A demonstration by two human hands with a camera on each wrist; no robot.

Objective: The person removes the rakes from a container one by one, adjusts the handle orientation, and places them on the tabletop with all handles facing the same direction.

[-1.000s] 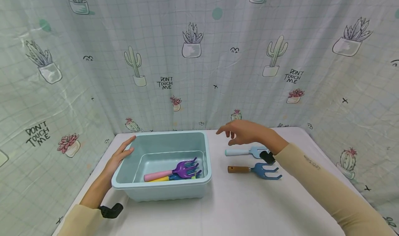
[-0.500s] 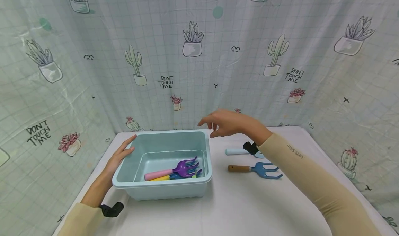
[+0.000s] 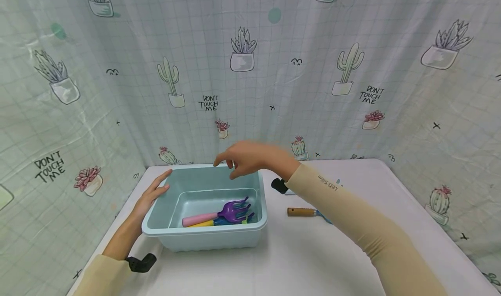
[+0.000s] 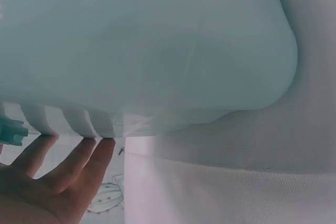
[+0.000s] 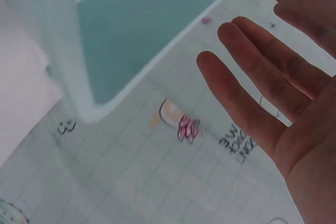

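A pale blue plastic bin (image 3: 207,239) stands on the white table. Inside it lies a purple hand fork (image 3: 233,211) with a pink handle, over a yellow-handled tool (image 3: 202,223) whose blue head is partly covered. My left hand (image 3: 148,198) rests at the bin's left rim; in the left wrist view its straight fingertips (image 4: 105,144) touch the outer wall. My right hand (image 3: 250,157) hovers above the back rim, fingers loose and holding nothing. The right wrist view shows those fingers (image 5: 236,103) apart from the bin.
Right of the bin lies a blue fork with a brown handle (image 3: 300,212), partly hidden by the right sleeve (image 3: 352,213). A light blue tool behind it is mostly covered by that arm. A cactus-print curtain (image 3: 270,83) encloses the table's back and sides.
My right hand has travelled left from above the tools at the right to over the bin's back rim. The left hand and the bin have stayed in place.
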